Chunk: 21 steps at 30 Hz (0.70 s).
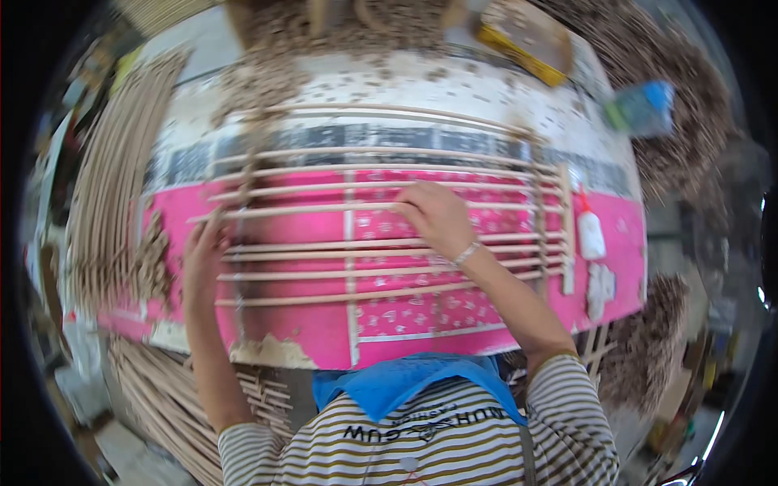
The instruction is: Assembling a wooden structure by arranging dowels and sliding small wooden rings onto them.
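Note:
Several slender wooden rods [284,276] run from left to right across the pink table covering [292,324]. Over their middle, my right hand [438,219] pinches one rod [316,209] between thumb and fingers. My left hand [204,251] closes around that same rod near its left end, though blur softens its fingertips. An upright wooden strip [567,227] stands along the right ends of several rods, which meet it. Other rods [389,151] lie farther back, apart from the strip.
Beside the strip are a white glue bottle [591,235] with a red tip and a crumpled white wad [600,290]. Bundled rods [121,178] line the left edge. Small wooden pieces [356,65] are heaped at the back, near a yellow box [523,53]. A co-worker's hands [324,16] blur behind.

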Each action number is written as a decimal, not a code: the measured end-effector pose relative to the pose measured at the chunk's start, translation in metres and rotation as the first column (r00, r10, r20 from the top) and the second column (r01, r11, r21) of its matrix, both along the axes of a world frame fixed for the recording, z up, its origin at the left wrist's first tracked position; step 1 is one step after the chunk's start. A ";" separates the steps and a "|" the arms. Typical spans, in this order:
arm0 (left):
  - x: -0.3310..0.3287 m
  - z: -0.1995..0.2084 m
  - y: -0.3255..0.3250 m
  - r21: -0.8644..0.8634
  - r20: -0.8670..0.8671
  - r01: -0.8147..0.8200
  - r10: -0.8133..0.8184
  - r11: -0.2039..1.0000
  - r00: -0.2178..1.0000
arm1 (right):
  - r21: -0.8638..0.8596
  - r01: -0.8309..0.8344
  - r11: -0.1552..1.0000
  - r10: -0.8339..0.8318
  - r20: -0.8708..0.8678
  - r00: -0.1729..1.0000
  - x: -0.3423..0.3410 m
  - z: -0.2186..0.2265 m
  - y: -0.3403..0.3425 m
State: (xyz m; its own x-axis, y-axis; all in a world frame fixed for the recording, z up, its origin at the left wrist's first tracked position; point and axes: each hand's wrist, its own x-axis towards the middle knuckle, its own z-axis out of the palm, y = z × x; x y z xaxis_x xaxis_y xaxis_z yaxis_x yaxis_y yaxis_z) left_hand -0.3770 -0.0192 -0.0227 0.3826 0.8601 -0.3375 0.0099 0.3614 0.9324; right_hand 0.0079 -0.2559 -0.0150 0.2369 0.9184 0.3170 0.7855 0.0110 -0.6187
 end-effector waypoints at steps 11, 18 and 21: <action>0.033 0.006 -0.003 0.019 -0.010 0.049 -0.049 0.999 0.999 | -0.069 0.071 0.995 -0.075 -0.062 0.995 0.017 -0.007 -0.010; 0.032 0.019 -0.001 0.757 -0.433 0.266 0.153 0.597 0.888 | -0.077 0.077 0.994 -0.082 -0.068 0.994 0.023 -0.012 -0.014; 0.045 0.036 -0.011 0.784 -0.582 0.479 0.199 0.395 0.788 | -0.116 0.065 0.991 -0.080 -0.135 0.988 0.022 -0.014 -0.016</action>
State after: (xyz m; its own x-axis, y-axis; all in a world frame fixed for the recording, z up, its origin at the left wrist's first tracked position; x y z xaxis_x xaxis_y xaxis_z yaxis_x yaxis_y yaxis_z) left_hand -0.3318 -0.0306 0.0131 0.5830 0.7188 0.3786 0.5410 -0.6912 0.4792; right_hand 0.0297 -0.2723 -0.0295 0.3388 0.9248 0.1733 0.6879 -0.1178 -0.7162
